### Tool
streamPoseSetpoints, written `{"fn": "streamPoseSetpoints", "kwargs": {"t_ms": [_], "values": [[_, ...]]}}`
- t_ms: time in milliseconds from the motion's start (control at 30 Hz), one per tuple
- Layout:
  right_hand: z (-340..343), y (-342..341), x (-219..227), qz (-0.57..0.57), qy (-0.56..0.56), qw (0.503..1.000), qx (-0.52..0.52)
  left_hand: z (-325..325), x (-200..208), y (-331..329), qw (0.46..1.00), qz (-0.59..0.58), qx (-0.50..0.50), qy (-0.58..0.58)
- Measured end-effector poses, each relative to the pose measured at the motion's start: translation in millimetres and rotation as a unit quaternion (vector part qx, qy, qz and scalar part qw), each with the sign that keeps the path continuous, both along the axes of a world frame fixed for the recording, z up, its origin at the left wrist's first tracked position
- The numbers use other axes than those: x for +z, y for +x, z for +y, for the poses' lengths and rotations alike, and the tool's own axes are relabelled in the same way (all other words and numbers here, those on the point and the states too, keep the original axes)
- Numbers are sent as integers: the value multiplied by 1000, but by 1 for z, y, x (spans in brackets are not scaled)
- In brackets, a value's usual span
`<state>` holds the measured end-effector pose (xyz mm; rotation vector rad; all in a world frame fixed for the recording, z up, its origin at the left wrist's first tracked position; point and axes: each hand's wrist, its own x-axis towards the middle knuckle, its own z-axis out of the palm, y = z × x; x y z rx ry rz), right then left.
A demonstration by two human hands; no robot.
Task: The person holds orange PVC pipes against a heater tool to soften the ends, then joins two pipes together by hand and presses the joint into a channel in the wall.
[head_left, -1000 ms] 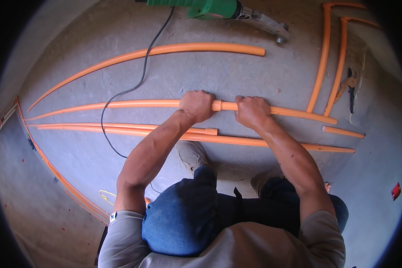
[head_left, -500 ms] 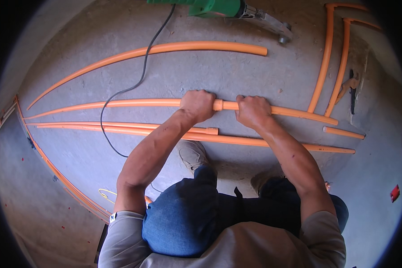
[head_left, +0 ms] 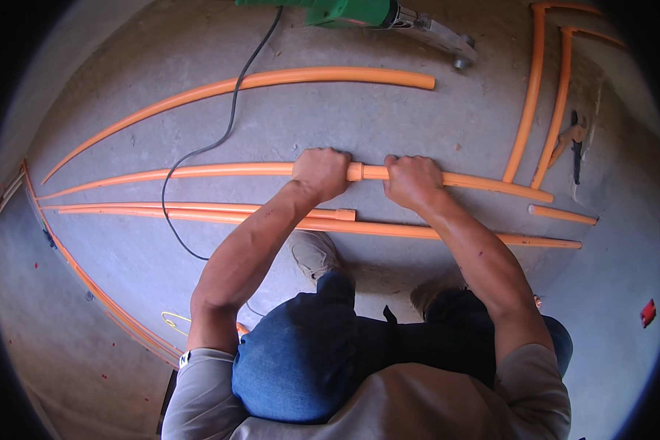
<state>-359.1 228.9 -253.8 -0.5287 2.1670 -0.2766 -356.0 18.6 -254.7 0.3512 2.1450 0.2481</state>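
Note:
An orange plastic pipe (head_left: pixel 227 170) runs left to right across the concrete floor, joined at a coupling (head_left: pixel 355 171). Left of this joint, my left hand (head_left: pixel 321 173) is wrapped round the pipe in a fist. On the other side my right hand (head_left: pixel 413 180) grips the thinner pipe (head_left: pixel 484 182) that goes into the coupling. A short bare length of pipe shows between the coupling and my right hand. Both arms reach forward, backs of the hands upward. My fingers hide the pipe surface beneath them.
Beyond my hands lie a thick orange pipe (head_left: pixel 330 74), a green power tool (head_left: pixel 352 12) with a black cable (head_left: pixel 235 110), and pliers-like cutters (head_left: pixel 576 147) by bent pipes (head_left: pixel 534 95). Nearer are more pipes (head_left: pixel 389 229), a short piece (head_left: pixel 563 215) and my shoe (head_left: pixel 313 253).
Both hands keep the same grip on the pipe and coupling joint. The whole view has shifted very slightly; nothing is let go or picked up.

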Motion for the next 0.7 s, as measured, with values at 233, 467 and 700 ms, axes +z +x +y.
{"fn": "streamPoseSetpoints", "kwargs": {"t_ms": [233,467,700], "values": [[-3,4,-8,-27,-10,999,-31,-5,-13,12,999,44,29,1],[9,6,-7,-16,-38,998,-47,4,-2,6,997,73,3,12],[12,16,5,-4,-42,999,-29,3,-4,21,993,114,3,38]]}}
